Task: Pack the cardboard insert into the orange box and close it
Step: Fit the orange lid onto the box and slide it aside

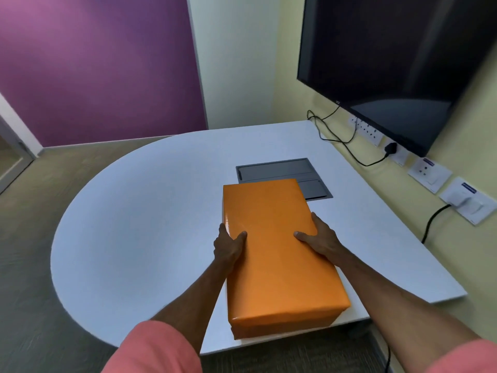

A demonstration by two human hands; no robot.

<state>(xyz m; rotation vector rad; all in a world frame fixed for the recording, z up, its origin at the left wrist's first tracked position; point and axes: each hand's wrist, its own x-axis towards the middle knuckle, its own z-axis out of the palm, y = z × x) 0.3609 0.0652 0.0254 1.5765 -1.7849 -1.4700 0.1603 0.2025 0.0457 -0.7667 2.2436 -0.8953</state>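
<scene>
Head view: one frame, looking forward and down at both hands and the orange box [279,254].
Left hand [228,247]: pressed against the box's left long side, thumb laid over the top edge onto the lid, fingers wrapped down the wall.
Right hand [320,236]: mirrored on the right long side, thumb on the lid, fingers curled over the far edge.
Grip state: both hands closed on the box from opposite sides; the box sits clamped between them.
Box position: on the white tabletop [139,211], its near end at the tabletop's near edge, its far end overlapping the grey cable hatch [277,170] set into the surface.
Long axis: runs away from the person, slightly angled left at the far end; the hands hold it about midway along.
Lid: fully seated, no gap visible along the seams in view.
Cardboard insert: not visible; whether it is inside cannot be told.
Nearer hand: neither; both reach equally.
Next move, judged: lifting the lid straight up, if the insert is not yet packed, calls for even pull from both sides.
</scene>
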